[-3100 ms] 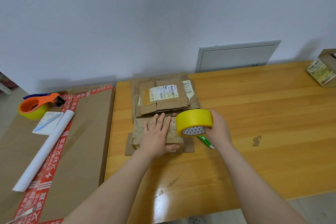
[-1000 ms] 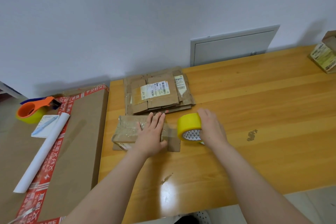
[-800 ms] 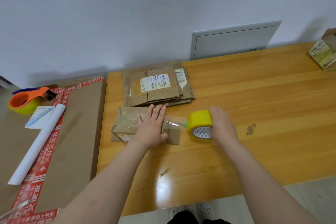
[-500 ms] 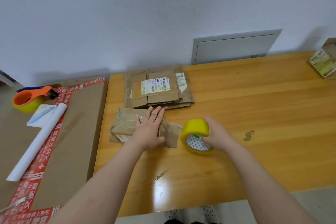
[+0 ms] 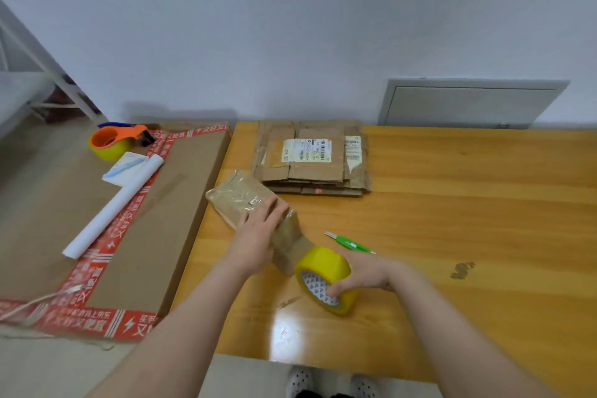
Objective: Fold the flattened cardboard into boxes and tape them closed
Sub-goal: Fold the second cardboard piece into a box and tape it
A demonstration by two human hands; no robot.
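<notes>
While the far left of the frame holds only idle stock, you should note it. An orange-handled tape dispenser and a rolled white paper sheet lie on a large flat brown carton edged in red printed tape, well apart from the work.

Just left of centre, the small brown cardboard box sheathed in clear tape lies at a slant on the yellow wooden table, near the table's left edge. Your left hand lies flat on its top with fingers straight, pressing rather than grasping. I judge this pins the box against the pull of the tape.

Behind it, at upper centre, the stack of flattened brown cardboard bearing a white shipping label sits against the wall, touched by neither hand.

Below and right of the box, your right hand is clenched round the yellow roll of packing tape, with fingertips inside the core. The roll is tilted, its lower rim on or very near the table. A strip appears to run from the roll to the box's near end, where a flap projects. Whether it has bonded there cannot be told.

The slim green utility knife lies just beyond the right hand, within reach for the cut.

Judgement: one box is being sealed, and the stack is not yet folded.
</notes>
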